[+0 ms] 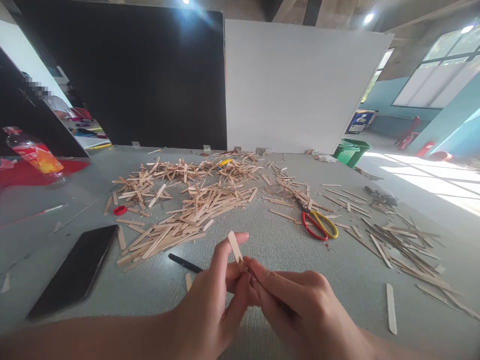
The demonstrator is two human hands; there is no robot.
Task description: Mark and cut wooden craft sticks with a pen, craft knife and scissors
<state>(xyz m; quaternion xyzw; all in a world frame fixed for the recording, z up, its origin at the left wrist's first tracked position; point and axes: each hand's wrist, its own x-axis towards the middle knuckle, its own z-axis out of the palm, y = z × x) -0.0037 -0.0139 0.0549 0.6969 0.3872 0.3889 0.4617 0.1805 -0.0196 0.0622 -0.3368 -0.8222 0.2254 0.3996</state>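
Observation:
Just above the near part of the table, both hands meet around a wooden craft stick. My left hand pinches the stick low down, with its index finger stretched behind it; the stick's rounded end points up and slightly left. A small brown notch or mark shows low on the stick. My right hand is closed around a slim dark tool, whose tip touches the stick near that mark. Most of this tool is hidden in the fist, so its exact kind does not show.
Loose craft sticks lie heaped mid-table, with thin offcuts at right. Red-and-yellow-handled scissors, a black pen, a phone, a red cap and a drink bottle lie around. Upright panels close the back.

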